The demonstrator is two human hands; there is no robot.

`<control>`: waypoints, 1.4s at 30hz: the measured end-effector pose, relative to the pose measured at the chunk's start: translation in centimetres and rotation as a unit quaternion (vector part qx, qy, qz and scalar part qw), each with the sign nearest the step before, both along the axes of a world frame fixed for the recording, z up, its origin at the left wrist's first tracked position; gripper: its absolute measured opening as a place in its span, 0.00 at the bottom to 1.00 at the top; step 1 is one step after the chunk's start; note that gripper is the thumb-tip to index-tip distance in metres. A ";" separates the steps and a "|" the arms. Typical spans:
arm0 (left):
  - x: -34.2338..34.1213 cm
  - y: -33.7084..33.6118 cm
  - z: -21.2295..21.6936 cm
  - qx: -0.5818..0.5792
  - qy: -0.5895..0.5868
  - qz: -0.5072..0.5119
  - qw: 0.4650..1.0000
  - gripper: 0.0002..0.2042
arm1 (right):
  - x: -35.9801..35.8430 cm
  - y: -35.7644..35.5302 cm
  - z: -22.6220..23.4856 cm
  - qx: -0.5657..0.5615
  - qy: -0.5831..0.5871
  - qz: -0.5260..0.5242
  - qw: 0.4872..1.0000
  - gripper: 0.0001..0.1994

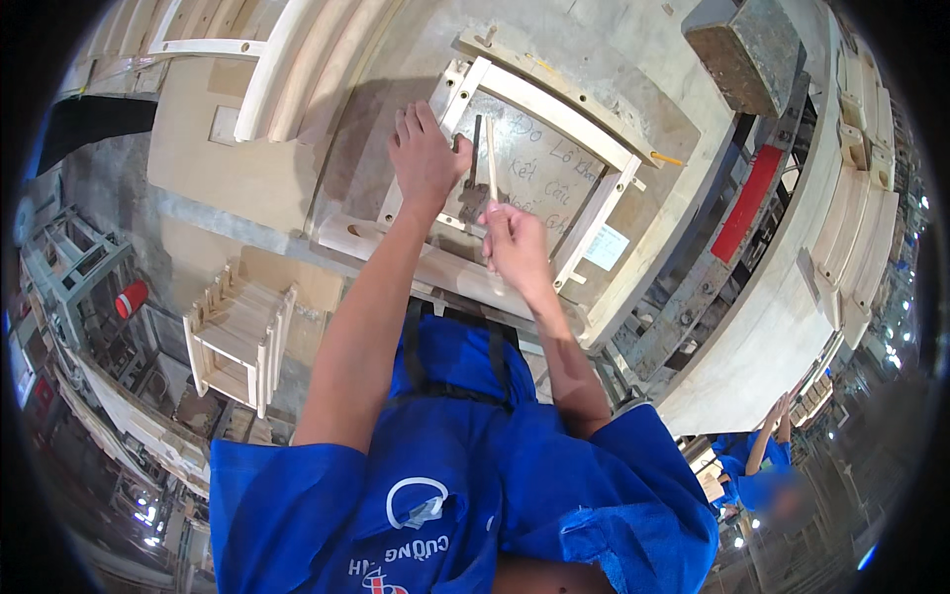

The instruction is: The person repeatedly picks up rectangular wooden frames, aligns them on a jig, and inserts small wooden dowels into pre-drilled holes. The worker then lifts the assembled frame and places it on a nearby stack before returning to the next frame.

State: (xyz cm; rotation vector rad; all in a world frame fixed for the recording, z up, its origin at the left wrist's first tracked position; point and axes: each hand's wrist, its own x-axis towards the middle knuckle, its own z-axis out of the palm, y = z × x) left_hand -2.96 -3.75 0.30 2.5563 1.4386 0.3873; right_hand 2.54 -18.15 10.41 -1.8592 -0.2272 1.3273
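Observation:
A pale wooden rectangular frame (554, 114) with drilled holes lies flat on the worktable, inside wooden strips fixed around it. My left hand (426, 158) is over the frame's left side, fingers stretched and thumb apart, holding nothing. My right hand (517, 243) is closed around the lower end of a thin, light wooden stick (492, 158), above the frame's near side. The stick points away from me across the frame's opening, with a dark line beside it that looks like its shadow. Handwriting marks the tabletop inside the frame.
Two yellow pencil-like sticks (668, 158) are at the far wooden strip. A white paper label (606, 247) lies right of the frame. Curved wooden pieces (307, 69) lie far left; a slatted wooden assembly (237, 337) stands lower left. A worn metal box (747, 54) is far right; another person (757, 460) works lower right.

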 end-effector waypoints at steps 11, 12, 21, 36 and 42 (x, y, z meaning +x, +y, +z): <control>-0.7 0.4 0.5 -0.075 -0.036 -0.004 0.997 0.41 | 2.6 2.9 -0.6 -0.043 -0.264 0.062 0.962 0.17; -0.4 0.4 0.8 -0.100 -0.027 -0.004 0.995 0.41 | 1.8 2.8 -1.5 -0.033 -0.303 0.065 0.950 0.17; -0.6 0.0 0.3 -0.076 -0.072 0.009 0.994 0.39 | -2.9 5.6 -11.1 0.085 -0.115 -0.116 0.983 0.15; -1.9 4.7 -1.5 -0.070 -0.137 -0.131 0.979 0.31 | 0.7 6.9 -11.0 0.101 0.001 -0.247 0.964 0.13; -1.9 4.9 -1.5 -0.204 -0.124 -0.113 0.965 0.32 | -0.6 7.6 -12.0 0.109 -0.143 -0.283 0.942 0.14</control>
